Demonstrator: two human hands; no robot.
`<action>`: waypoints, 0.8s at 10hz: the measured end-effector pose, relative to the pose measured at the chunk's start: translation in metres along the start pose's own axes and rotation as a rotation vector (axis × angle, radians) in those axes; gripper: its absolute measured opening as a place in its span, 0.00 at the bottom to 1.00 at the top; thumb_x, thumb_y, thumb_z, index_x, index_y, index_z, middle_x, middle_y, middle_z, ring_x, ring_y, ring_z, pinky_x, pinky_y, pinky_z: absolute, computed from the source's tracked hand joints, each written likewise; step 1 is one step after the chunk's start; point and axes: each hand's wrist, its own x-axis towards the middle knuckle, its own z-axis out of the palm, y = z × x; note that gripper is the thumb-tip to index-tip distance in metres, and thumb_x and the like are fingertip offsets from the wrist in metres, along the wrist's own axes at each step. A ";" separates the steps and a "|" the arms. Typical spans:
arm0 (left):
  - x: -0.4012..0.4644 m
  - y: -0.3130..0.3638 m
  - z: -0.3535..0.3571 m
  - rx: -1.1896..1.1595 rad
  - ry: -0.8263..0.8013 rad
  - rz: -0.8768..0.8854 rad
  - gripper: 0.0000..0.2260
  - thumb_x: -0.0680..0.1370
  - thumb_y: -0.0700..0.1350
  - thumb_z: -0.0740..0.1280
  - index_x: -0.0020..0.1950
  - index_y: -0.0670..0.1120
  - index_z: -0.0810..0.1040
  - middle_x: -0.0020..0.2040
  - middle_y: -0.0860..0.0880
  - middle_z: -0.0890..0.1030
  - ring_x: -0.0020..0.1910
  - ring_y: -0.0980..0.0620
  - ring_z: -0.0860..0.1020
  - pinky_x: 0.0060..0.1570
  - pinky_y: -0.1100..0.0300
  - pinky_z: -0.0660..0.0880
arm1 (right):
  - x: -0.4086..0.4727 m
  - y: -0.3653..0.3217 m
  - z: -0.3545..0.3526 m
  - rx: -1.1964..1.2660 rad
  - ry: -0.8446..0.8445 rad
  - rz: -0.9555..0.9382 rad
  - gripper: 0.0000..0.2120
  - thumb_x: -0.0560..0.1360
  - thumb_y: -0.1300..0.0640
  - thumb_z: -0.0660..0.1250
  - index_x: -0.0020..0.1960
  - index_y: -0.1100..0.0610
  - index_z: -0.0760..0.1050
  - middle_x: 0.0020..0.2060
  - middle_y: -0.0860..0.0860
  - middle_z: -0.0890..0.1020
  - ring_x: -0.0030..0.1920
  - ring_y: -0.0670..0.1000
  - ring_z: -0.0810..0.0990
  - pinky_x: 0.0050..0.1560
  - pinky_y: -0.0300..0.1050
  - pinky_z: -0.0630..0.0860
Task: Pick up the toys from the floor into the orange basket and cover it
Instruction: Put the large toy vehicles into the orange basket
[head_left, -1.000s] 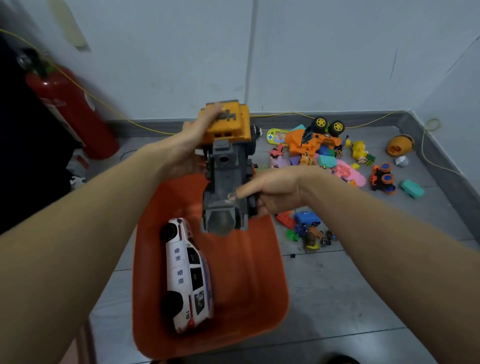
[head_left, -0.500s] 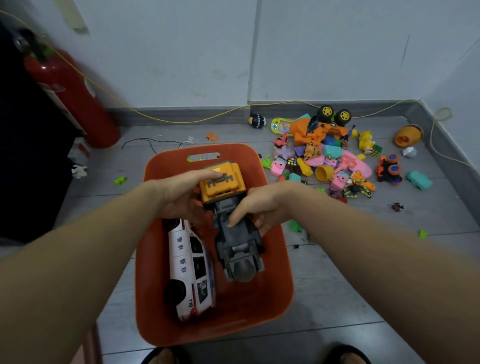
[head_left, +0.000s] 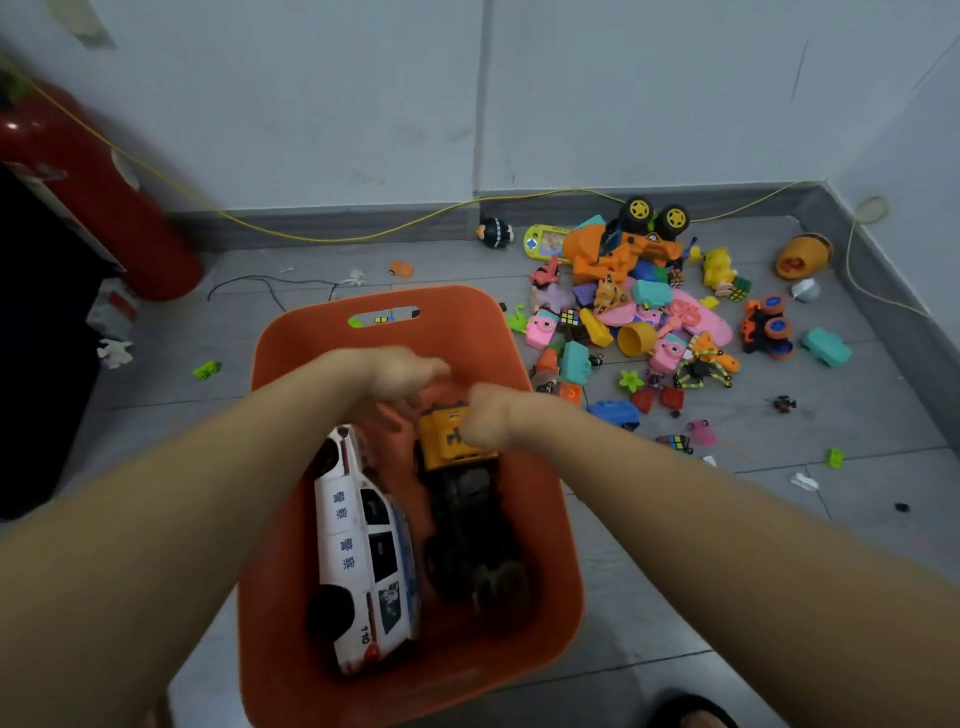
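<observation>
The orange basket (head_left: 550, 499) stands on the floor right below me. Inside it a white police car (head_left: 363, 551) lies on the left. Beside it on the right lies a toy truck (head_left: 462, 499) with a yellow cab and a dark grey chassis. My right hand (head_left: 488, 415) rests curled over the cab's right edge. My left hand (head_left: 400, 374) hovers just above the cab's far end, blurred, with its fingers hanging loosely. A heap of loose toys (head_left: 639, 312) covers the floor to the right of the basket, among them an orange digger (head_left: 618, 249).
A red fire extinguisher (head_left: 104, 197) leans against the wall at the left. A yellow cable (head_left: 337, 238) runs along the skirting. Small toys lie scattered: a green car (head_left: 207, 370), a teal car (head_left: 826, 347), an orange monster truck (head_left: 769, 327). My foot (head_left: 696, 714) shows at the bottom edge.
The truck went from held high above the basket down to its bottom, next to the police car. Both hands followed it down; my left hand has come off the cab.
</observation>
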 end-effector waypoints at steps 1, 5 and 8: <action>-0.013 0.046 -0.018 -0.060 0.066 0.171 0.15 0.82 0.52 0.58 0.52 0.41 0.75 0.48 0.41 0.80 0.41 0.48 0.80 0.43 0.55 0.79 | 0.015 -0.002 -0.037 0.087 0.007 -0.029 0.06 0.76 0.65 0.65 0.52 0.59 0.76 0.57 0.60 0.81 0.60 0.60 0.80 0.47 0.45 0.78; 0.043 0.170 0.028 -0.012 0.208 0.437 0.21 0.80 0.51 0.59 0.72 0.46 0.66 0.46 0.46 0.74 0.42 0.50 0.73 0.39 0.59 0.69 | 0.056 0.122 -0.135 0.482 0.695 0.100 0.27 0.77 0.64 0.56 0.75 0.53 0.64 0.48 0.57 0.75 0.42 0.55 0.72 0.37 0.45 0.68; 0.154 0.200 0.067 -0.086 0.181 0.328 0.29 0.81 0.46 0.58 0.79 0.47 0.50 0.38 0.45 0.70 0.34 0.50 0.69 0.26 0.63 0.64 | 0.143 0.188 -0.153 0.502 0.690 0.092 0.23 0.75 0.62 0.62 0.69 0.55 0.65 0.56 0.60 0.74 0.51 0.61 0.77 0.40 0.45 0.70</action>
